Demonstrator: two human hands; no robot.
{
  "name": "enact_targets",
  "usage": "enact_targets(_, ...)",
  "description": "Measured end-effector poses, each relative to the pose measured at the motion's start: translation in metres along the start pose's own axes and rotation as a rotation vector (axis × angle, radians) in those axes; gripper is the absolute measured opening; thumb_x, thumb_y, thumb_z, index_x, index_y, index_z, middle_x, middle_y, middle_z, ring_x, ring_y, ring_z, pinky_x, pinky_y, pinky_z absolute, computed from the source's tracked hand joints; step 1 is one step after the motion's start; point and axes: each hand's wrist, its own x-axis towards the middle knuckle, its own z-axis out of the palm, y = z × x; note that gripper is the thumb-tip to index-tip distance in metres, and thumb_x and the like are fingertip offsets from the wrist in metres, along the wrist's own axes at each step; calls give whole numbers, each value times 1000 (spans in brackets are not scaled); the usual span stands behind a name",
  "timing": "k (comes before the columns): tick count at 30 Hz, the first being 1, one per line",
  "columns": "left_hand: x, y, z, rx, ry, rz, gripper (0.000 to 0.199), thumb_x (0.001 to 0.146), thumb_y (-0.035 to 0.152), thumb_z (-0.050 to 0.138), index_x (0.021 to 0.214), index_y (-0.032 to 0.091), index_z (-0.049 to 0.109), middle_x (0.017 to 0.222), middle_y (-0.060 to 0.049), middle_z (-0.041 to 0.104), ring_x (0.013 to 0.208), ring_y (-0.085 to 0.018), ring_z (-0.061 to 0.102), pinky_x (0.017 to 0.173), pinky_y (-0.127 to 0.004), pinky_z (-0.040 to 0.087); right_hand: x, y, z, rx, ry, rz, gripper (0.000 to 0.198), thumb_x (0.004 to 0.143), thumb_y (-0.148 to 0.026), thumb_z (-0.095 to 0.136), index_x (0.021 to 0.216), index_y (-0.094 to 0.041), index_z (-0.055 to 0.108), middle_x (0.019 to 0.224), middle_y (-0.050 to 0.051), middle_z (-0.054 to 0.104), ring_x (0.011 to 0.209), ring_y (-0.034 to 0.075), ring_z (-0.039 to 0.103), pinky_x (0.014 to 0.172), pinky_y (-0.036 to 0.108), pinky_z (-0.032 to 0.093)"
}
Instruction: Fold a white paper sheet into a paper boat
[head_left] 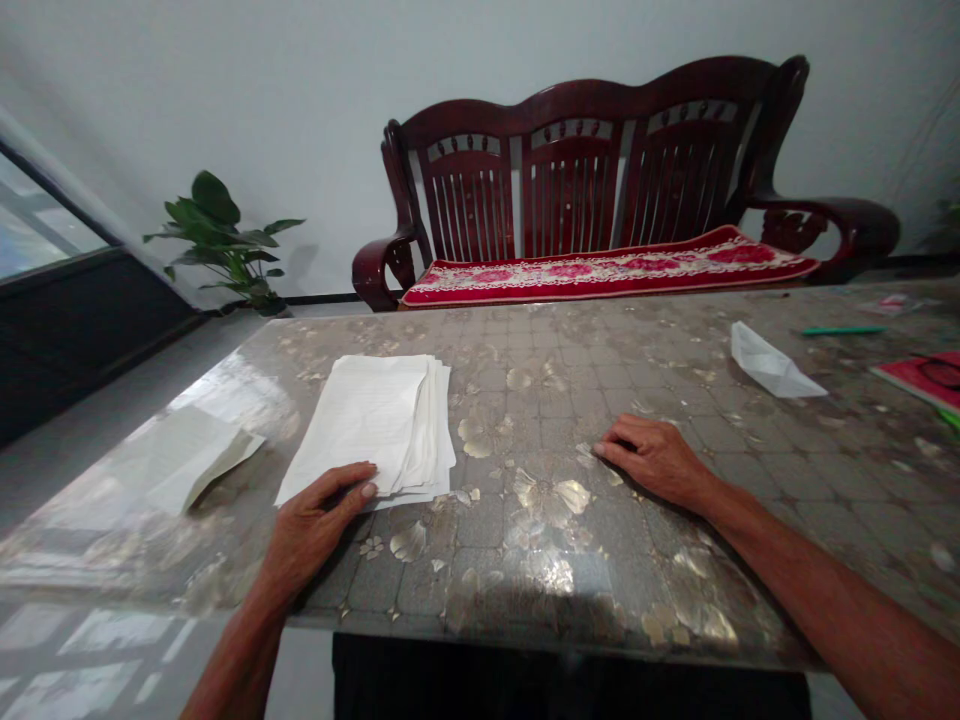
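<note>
My left hand [322, 515] rests at the near left corner of a stack of white lined paper sheets [367, 410]. Its thumb and forefinger stretch out over the stack's near edge, a small gap between them, gripping nothing I can see. The sheets lie slightly uneven, fanned along the right side. On the bare tabletop [525, 560], right of the stack, lies my right hand [656, 460]. Its fingers are loosely curled together and nothing shows in them. Beyond that hand is a folded white paper shape [776, 365], somewhat like a boat.
A loose, partly curled sheet [199, 455] lies at the left. Toward the right edge are a green pen [844, 330] and a red book [900, 372] with dark glasses [939, 372] on it. Behind the table stand a wooden bench [577, 180] and a leafy plant [225, 235].
</note>
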Motion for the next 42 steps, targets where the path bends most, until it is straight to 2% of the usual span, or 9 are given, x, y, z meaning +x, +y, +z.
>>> enact_targets(7,6,-1,1,22,-60,104,47,71,65,73,98,26,79,112,-5,77,110,-28,70,107,-43,51,0,1,0,7,2,-2,31,96,-40,56,77,-20,69,73,1,65,66,15,60,63,27,39)
enact_targets(10,7,0,-1,-14,-75,124,45,75,65,69,93,25,80,109,-5,78,110,-27,71,106,-42,52,1,1,1,11,7,-2,31,96,-40,56,77,-21,70,72,1,65,65,15,60,63,27,39)
enact_targets(13,8,1,-2,-39,-81,99,44,77,65,66,91,25,80,108,-5,79,110,-27,71,107,-42,51,1,1,1,11,12,-4,31,96,-40,56,76,-21,69,72,1,65,65,15,60,63,27,38)
enact_targets(19,11,5,-3,-39,-75,8,48,74,66,66,94,25,80,109,-6,78,109,-29,71,105,-44,52,0,2,2,4,9,-2,31,96,-40,56,76,-21,69,71,1,65,64,14,59,63,27,38)
enact_targets(26,14,9,-4,-66,-86,-16,41,71,60,68,88,24,79,106,-6,79,106,-28,71,102,-40,53,1,1,1,17,16,2,30,95,-40,57,76,-21,69,71,1,65,64,14,60,63,27,39)
enact_targets(34,19,5,0,99,-64,-54,42,75,55,58,95,25,79,98,-3,79,94,-26,71,87,-35,55,1,1,1,9,2,-1,31,96,-41,56,77,-21,69,72,1,65,66,14,61,63,27,39)
enact_targets(39,20,9,2,195,-81,-32,40,73,57,61,93,27,78,98,-2,79,93,-26,72,85,-34,53,0,-1,0,16,-1,6,30,96,-40,56,77,-21,69,72,0,65,66,14,61,63,27,39)
enact_targets(42,19,12,5,224,-73,11,42,78,61,58,94,27,78,100,-3,79,96,-26,72,87,-33,53,0,-1,-1,22,-1,7,29,96,-39,57,77,-21,69,73,0,65,66,13,61,63,26,39)
